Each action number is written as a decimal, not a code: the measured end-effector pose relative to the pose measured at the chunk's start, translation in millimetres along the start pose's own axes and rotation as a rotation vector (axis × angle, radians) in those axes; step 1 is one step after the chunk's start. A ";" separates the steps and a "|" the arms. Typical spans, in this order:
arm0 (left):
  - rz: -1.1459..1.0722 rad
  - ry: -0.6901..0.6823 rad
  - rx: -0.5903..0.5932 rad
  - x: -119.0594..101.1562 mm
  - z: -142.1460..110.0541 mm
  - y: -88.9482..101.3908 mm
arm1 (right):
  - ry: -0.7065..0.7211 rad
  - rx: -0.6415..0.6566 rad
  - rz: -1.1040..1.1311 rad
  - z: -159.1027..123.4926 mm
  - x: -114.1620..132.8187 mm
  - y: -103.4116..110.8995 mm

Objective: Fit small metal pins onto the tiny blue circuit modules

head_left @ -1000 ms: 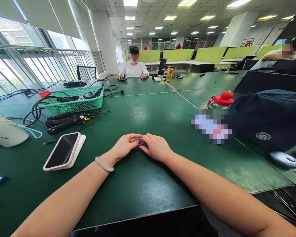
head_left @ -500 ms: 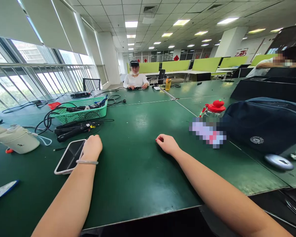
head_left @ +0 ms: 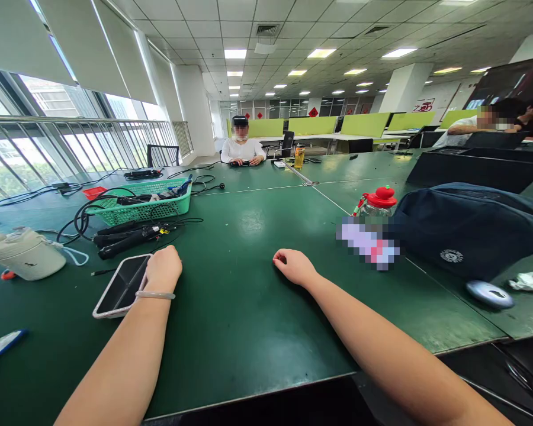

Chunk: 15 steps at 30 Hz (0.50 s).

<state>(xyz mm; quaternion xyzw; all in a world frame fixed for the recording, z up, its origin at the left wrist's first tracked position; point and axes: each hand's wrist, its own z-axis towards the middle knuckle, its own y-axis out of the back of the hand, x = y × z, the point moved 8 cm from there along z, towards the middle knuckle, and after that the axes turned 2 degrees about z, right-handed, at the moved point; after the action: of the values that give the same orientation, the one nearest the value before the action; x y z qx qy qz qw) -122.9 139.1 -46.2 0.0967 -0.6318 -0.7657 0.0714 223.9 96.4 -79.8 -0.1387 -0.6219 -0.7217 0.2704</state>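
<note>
Partly behind left hand (head_left: 164, 267), phone (head_left: 121, 285)

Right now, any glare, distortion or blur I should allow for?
Head view: pale glare on the green tabletop; head view: wide-angle stretch, forearms widening toward the bottom edge; head view: coarse pixelation masks an item beside the red-lidded bottle; head view: left hand and right hand look fairly sharp.

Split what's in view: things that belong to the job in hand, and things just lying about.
At the hands:
- left hand, nearest the phone; contact unclear
- right hand, curled; contents of both hands hidden

Apparently lying about:
- green basket
- dark bag
- red-lidded bottle
- beige pouch
</note>
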 end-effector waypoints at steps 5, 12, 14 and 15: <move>0.005 -0.010 -0.026 -1.9 0.4 2.6 | -0.004 0.005 0.002 0.7 -1.8 -2.0; -0.138 0.056 -0.047 -1.3 6.9 -4.4 | -0.006 0.017 -0.019 1.0 -1.3 -1.9; -0.183 0.082 -0.055 -1.0 7.9 -9.3 | -0.001 0.024 -0.023 0.5 -0.2 -1.9; -0.198 0.074 -0.054 -2.5 8.2 -12.2 | 0.000 0.028 -0.024 0.3 0.3 -1.9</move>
<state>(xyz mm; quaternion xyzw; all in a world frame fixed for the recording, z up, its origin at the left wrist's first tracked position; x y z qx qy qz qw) -122.2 149.8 -56.5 0.1851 -0.5953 -0.7816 0.0214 222.5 96.8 -81.2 -0.1272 -0.6337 -0.7161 0.2636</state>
